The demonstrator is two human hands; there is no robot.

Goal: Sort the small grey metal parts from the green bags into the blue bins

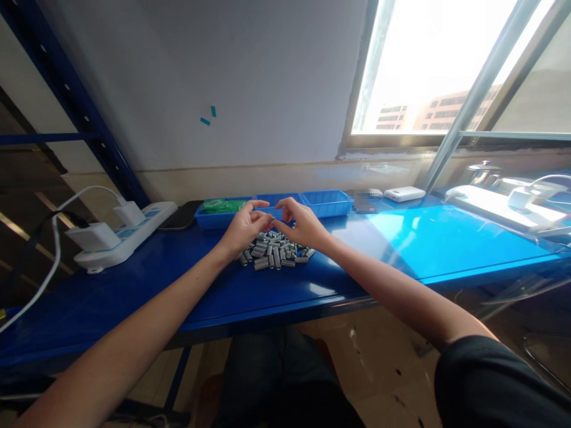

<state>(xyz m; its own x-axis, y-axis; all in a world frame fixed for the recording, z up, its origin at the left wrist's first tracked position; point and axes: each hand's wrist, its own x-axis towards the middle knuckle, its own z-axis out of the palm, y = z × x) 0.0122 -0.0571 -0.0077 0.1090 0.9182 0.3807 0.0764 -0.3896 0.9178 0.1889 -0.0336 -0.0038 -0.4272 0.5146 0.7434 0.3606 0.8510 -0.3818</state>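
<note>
Over a heap of short silvery metal cylinders [276, 257] on the blue table, both of my hands meet, fingertips close together. Thumb and index finger of my left hand [247, 227] are pinched on something too small to make out. My right hand [303, 222] is curled, its thumb and index fingertips at that same spot from the other side. Behind the hands stands a row of blue plastic bins. The left bin [209, 221] holds green pieces [220, 206]; the right bin [328, 205] is partly in view past my right hand.
At the left lies a white power strip [102, 257] with plugged-in chargers, beside a dark phone [181, 215]. A white box-like device [404, 194] sits at the back right, and another white power strip [499, 208] lies further right. The table's front edge [285, 310] is near my lap.
</note>
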